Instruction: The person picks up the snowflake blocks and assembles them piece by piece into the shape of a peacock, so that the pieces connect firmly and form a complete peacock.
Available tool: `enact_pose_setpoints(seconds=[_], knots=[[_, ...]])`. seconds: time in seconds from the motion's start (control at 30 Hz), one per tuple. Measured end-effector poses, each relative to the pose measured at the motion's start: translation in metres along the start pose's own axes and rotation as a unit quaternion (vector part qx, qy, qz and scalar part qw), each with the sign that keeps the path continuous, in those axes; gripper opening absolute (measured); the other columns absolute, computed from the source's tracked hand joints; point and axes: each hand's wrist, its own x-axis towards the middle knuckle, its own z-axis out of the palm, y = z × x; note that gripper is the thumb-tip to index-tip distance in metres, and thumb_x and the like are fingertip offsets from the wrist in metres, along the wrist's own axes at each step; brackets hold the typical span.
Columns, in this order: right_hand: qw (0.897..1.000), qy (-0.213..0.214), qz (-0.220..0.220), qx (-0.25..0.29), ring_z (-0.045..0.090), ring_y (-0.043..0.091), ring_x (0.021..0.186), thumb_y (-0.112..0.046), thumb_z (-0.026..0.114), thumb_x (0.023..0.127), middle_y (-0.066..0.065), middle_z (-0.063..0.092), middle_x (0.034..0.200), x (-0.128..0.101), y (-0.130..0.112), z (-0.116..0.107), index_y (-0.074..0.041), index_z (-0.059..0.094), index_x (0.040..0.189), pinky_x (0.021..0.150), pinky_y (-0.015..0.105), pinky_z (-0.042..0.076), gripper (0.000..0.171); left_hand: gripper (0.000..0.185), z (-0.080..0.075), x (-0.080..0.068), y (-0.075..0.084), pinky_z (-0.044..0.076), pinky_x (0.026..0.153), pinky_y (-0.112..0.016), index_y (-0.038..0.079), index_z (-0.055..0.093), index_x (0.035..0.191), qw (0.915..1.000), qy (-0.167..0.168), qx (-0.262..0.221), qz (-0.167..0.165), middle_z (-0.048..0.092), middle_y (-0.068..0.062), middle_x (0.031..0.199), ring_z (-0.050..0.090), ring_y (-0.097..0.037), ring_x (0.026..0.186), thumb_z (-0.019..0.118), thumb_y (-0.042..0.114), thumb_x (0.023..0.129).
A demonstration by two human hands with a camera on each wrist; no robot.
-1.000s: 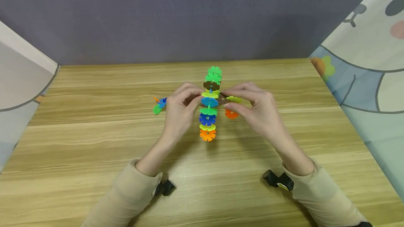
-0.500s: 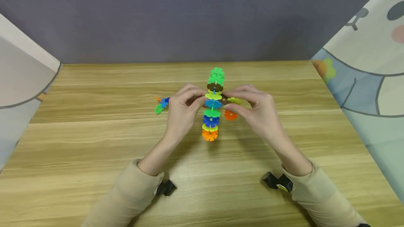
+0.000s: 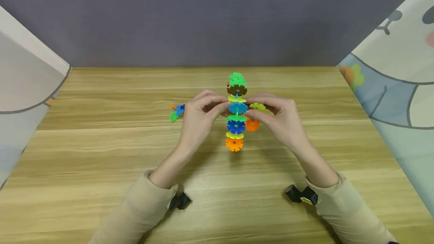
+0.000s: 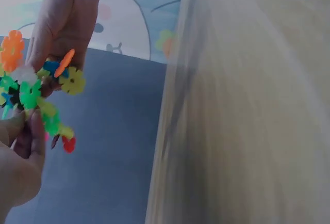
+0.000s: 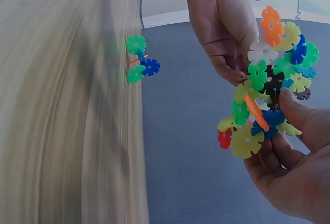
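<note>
Wooden table [image 3: 101, 153], bare around the work. Above its middle, held off the surface: a toy [image 3: 236, 113] of notched plastic discs slotted in a column, green at the far end, then brown, yellow, blue, green, dark blue, yellow, orange nearest, with yellow and orange discs branching right. Left hand [image 3: 198, 118] pinching its middle; right hand [image 3: 279, 118] pinching the branch. Left of these, lying apart: small cluster [image 3: 176, 112] of green, blue and orange discs.

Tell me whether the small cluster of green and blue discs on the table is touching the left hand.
Apart. The head view shows bare wood between the small cluster and the left hand, which grips the big disc model.
</note>
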Motion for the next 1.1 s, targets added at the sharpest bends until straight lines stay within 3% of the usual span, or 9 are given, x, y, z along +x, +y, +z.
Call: enact_pose_setpoints(seconds=[0.13,0.27,0.4,0.5,0.6,0.67,0.77,0.97,1.1], knots=[[1.0,0.007,-0.001,0.017,0.071,0.008,0.101,0.005,0.077,0.087,-0.011,0.076,0.105,0.001,0.004,0.0,0.001,0.077,0.109,0.094,0.019,0.057,0.022,0.015,-0.011,0.005,0.003,0.065,0.083,-0.032,-0.002,0.077,0.108,0.9991,-0.027,0.015,-0.028,0.068,-0.012,0.101,0.073,-0.018,0.084,0.071,0.003,0.096],[0.999,0.019,-0.006,0.028,0.071,0.008,0.099,0.006,0.077,0.086,-0.019,0.076,0.101,0.002,0.006,0.001,0.001,0.077,0.108,0.091,0.018,0.057,0.022,0.021,-0.04,0.015,0.01,0.063,0.081,-0.029,0.005,0.076,0.117,0.9901,-0.039,0.132,-0.027,0.071,-0.01,0.106,0.073,-0.018,0.088,0.068,0.006,0.098],[0.999,0.032,-0.001,0.032,0.067,0.007,0.083,0.006,0.077,0.087,-0.019,0.076,0.096,0.004,0.008,-0.001,0.001,0.077,0.107,0.074,0.015,0.054,0.021,0.022,-0.081,0.025,0.008,0.061,0.082,-0.034,0.011,0.076,0.12,0.9498,-0.05,0.308,-0.021,0.073,-0.007,0.112,0.072,-0.021,0.093,0.067,0.013,0.1],[0.998,0.042,0.011,0.037,0.053,0.007,0.065,0.004,0.077,0.088,-0.017,0.076,0.094,0.004,0.008,-0.003,0.0,0.077,0.107,0.058,0.016,0.043,0.02,0.021,-0.104,0.029,-0.001,0.06,0.085,-0.041,0.009,0.076,0.119,0.9154,-0.081,0.393,-0.028,0.072,-0.008,0.115,0.07,-0.024,0.097,0.069,0.013,0.099],[0.998,0.051,0.025,0.039,0.041,0.008,0.056,0.002,0.077,0.089,-0.016,0.076,0.093,0.004,0.01,-0.004,-0.001,0.077,0.109,0.051,0.021,0.035,0.02,0.024,-0.114,0.03,-0.012,0.059,0.089,-0.044,0.006,0.074,0.12,0.8831,-0.137,0.448,-0.025,0.072,-0.009,0.115,0.068,-0.028,0.103,0.071,0.015,0.098],[0.997,0.054,0.034,0.036,0.035,0.011,0.054,0.0,0.077,0.089,-0.016,0.076,0.092,0.004,0.011,-0.005,-0.002,0.077,0.109,0.049,0.024,0.03,0.02,0.026,-0.116,0.032,-0.018,0.053,0.105,-0.049,0.005,0.073,0.121,0.8655,-0.177,0.468,-0.013,0.073,-0.01,0.116,0.065,-0.03,0.11,0.072,0.016,0.097],[0.997,0.055,0.047,0.033,0.035,0.012,0.053,-0.003,0.077,0.09,-0.015,0.075,0.089,0.003,0.012,-0.005,-0.003,0.077,0.111,0.048,0.026,0.03,0.021,0.022,-0.114,0.034,-0.025,0.051,0.106,-0.05,0.004,0.074,0.115,0.8505,-0.211,0.482,0.003,0.075,-0.011,0.112,0.063,-0.032,0.109,0.073,0.013,0.095],[0.994,0.053,0.075,0.058,0.049,0.008,0.057,-0.004,0.076,0.092,-0.013,0.075,0.083,0.004,0.012,-0.007,-0.013,0.078,0.11,0.053,0.019,0.043,0.021,0.01,-0.111,0.033,-0.034,0.055,0.082,-0.04,0.004,0.077,0.103,0.8544,-0.198,0.48,-0.008,0.075,-0.01,0.098,0.063,-0.027,0.093,0.073,0.006,0.094],[0.99,0.049,0.084,0.099,0.061,0.007,0.066,-0.002,0.075,0.091,-0.009,0.075,0.088,0.005,0.013,-0.008,-0.018,0.079,0.108,0.064,0.017,0.055,0.023,0.008,-0.105,0.03,-0.024,0.055,0.079,-0.037,0.009,0.076,0.102,0.8903,-0.154,0.427,-0.041,0.076,-0.007,0.099,0.065,-0.023,0.09,0.071,0.012,0.097]])
